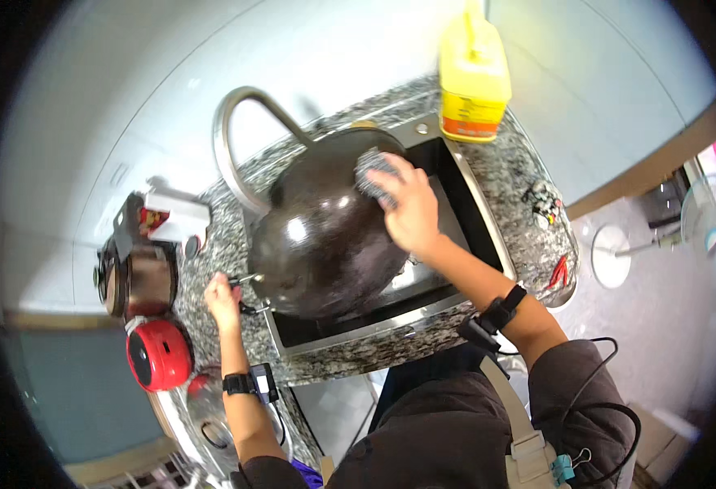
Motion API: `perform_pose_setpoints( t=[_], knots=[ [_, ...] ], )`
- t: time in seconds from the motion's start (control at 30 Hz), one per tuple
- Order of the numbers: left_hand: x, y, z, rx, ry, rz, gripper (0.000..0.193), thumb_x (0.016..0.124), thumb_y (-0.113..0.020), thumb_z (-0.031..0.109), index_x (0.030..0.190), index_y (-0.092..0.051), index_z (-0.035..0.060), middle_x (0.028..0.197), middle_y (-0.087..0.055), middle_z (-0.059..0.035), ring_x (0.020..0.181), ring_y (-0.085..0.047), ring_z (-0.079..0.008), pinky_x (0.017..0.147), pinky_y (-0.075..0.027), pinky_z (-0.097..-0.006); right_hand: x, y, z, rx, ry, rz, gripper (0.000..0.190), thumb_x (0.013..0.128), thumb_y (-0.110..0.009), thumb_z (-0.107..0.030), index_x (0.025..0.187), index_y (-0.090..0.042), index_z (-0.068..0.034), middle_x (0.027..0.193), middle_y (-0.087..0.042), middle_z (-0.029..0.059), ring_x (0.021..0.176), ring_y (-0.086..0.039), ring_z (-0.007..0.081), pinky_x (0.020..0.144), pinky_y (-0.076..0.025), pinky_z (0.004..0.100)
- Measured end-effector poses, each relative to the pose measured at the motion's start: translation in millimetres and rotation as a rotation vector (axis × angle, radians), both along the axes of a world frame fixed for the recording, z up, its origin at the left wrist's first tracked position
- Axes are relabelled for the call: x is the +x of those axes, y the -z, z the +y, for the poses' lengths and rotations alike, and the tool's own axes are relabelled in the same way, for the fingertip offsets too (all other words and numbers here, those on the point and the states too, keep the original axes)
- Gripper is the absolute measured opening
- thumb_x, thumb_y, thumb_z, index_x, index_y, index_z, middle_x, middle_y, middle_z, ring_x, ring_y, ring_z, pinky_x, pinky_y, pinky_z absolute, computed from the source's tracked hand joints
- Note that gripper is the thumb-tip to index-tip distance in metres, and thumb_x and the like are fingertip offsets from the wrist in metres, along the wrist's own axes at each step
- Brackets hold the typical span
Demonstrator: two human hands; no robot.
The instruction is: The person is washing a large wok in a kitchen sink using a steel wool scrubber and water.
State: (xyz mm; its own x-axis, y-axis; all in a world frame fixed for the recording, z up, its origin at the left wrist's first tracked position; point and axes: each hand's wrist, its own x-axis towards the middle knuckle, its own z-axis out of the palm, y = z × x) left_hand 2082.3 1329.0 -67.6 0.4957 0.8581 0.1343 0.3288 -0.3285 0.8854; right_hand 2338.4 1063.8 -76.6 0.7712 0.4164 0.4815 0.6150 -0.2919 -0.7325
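Observation:
A large dark wok (pixel 333 238) is tilted over the sink (pixel 486 214), its rounded outer side facing up. My left hand (pixel 222 297) is closed around the wok's side handle at the left. In my right hand (pixel 412 205) is a grey metal-wool scourer (pixel 375 176), pressed against the outside of the wok near its upper right. The curved metal faucet (pixel 226 140) arches beside the wok's upper left edge. Part of the sink basin is hidden under the wok.
A yellow plastic jug (pixel 474 79) stands behind the sink on the granite counter (pixel 505 159). Red chilies (pixel 558 272) lie at the right. At the left are a red appliance (pixel 161 354), a brown pot (pixel 150 278) and a white box (pixel 177 217).

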Motion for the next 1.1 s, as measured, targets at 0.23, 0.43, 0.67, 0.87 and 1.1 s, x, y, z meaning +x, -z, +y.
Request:
perform_pose_setpoints(
  t=[0.23, 0.43, 0.67, 0.87, 1.1],
  knots=[
    [-65.4, -29.2, -9.3, -0.085, 0.150, -0.034, 0.037, 0.088, -0.046, 0.030, 0.061, -0.048, 0.0055, 0.051, -0.039, 0.0040, 0.044, -0.037, -0.0043, 0.041, -0.032, -0.0192, -154.7, -82.7, 66.6, -0.355, -0.511, -0.701, 0.020, 0.070, -0.051, -0.014, 0.087, -0.062, -0.019, 0.110, -0.051, 0.0051, 0.086, -0.049, 0.0223, 0.066, -0.041, 0.0354],
    [-99.6, -46.4, -12.5, -0.048, 0.344, -0.026, 0.039, 0.091, -0.037, 0.027, 0.067, -0.053, 0.0012, 0.052, -0.046, 0.0004, 0.045, -0.041, -0.0074, 0.044, -0.033, -0.0222, -201.2, -90.3, 73.1, -0.364, -0.209, -0.576, 0.037, 0.057, -0.056, -0.002, 0.088, -0.064, -0.020, 0.111, -0.051, 0.0067, 0.084, -0.050, 0.0254, 0.068, -0.044, 0.0356],
    [-128.4, -43.7, -12.7, -0.184, 0.396, -0.114, 0.032, 0.090, -0.038, 0.023, 0.070, -0.049, 0.0013, 0.052, -0.046, -0.0032, 0.045, -0.043, -0.0092, 0.044, -0.036, -0.0254, -248.4, -86.6, 87.1, -0.385, -0.274, -0.598, 0.049, 0.056, -0.069, -0.013, 0.103, -0.058, -0.020, 0.111, -0.049, 0.0086, 0.086, -0.051, 0.0262, 0.066, -0.045, 0.0359],
    [-118.0, -58.3, -33.4, 0.080, 0.510, -0.112, 0.017, 0.087, -0.043, 0.015, 0.078, -0.042, 0.0003, 0.057, -0.049, -0.0180, 0.048, -0.051, -0.0286, 0.050, -0.039, -0.0366, -286.2, -84.2, 111.4, -0.406, -0.276, -0.648, 0.047, 0.050, -0.076, -0.023, 0.092, -0.057, -0.012, 0.094, -0.055, 0.0075, 0.078, -0.054, 0.0271, 0.066, -0.045, 0.0362],
    [-149.7, -16.1, -34.1, 0.220, 0.519, -0.065, 0.008, 0.084, -0.044, 0.014, 0.082, -0.043, 0.0054, 0.060, -0.053, -0.0190, 0.060, -0.052, -0.0402, 0.051, -0.039, -0.0457, -327.9, -51.5, 99.2, -0.508, -0.409, -0.566, 0.043, 0.051, -0.074, -0.020, 0.088, -0.053, -0.012, 0.085, -0.054, 0.0080, 0.074, -0.055, 0.0255, 0.060, -0.044, 0.0371]
  ],
)
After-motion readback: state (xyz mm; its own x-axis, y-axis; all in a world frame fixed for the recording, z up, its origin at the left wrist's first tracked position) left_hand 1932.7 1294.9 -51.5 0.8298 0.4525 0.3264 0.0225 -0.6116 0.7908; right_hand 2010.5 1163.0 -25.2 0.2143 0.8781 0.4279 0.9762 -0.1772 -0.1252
